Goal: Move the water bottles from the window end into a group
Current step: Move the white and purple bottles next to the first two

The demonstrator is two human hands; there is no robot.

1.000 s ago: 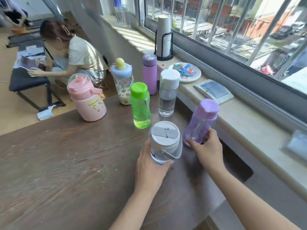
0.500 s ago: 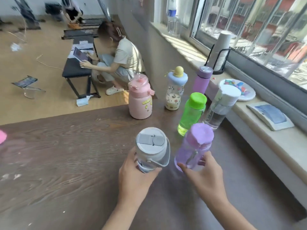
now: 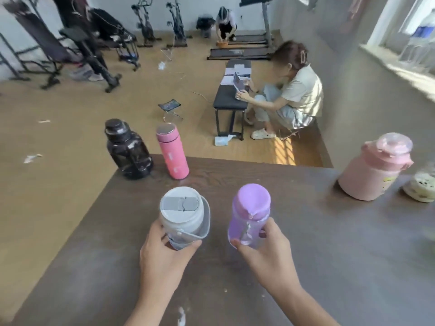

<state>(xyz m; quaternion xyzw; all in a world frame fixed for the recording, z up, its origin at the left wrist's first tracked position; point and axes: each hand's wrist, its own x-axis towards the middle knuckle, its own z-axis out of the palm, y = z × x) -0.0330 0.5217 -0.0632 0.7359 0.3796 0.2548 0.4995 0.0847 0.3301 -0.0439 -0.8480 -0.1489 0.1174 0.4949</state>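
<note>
Fingers (image 3: 164, 234) wrapped round grey bottle (image 3: 182, 215), others round purple bottle (image 3: 250, 215); carried toward pink flask (image 3: 173, 154). Pink jug (image 3: 374, 168) left behind.

We've got two bottles in hand over the table (image 3: 329, 267), side by side: the flip-lid bottle (image 3: 182, 214) left, the loop-strap bottle (image 3: 250, 215) right. Two flasks (image 3: 173, 154) stand at the far-left corner, a jug (image 3: 374, 168) far right.
</note>
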